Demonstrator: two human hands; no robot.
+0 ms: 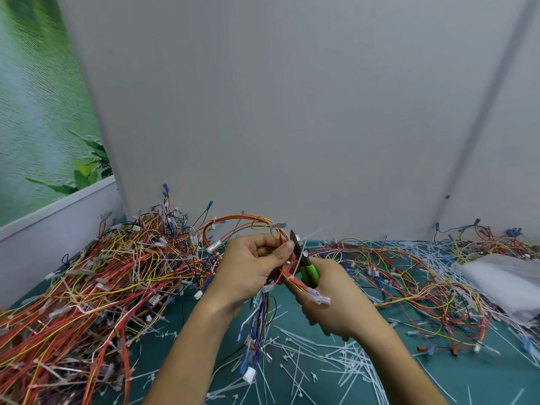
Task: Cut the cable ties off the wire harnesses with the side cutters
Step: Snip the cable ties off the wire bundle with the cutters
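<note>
Above the green surface (455,372), a worker's left hand (254,261) pinches a wire harness (260,317) between thumb and curled fingers, apparently to hold its white cable tie (299,263) steady for the blades. The right hand (336,308) is wrapped round the green handles of the side cutters (309,271), tips up at the tie. The harness is held up at 12 o'clock, a heap of harnesses (102,287) lies at 9, probably kept within reach, and loose ties (321,355) litter 5 o'clock.
</note>
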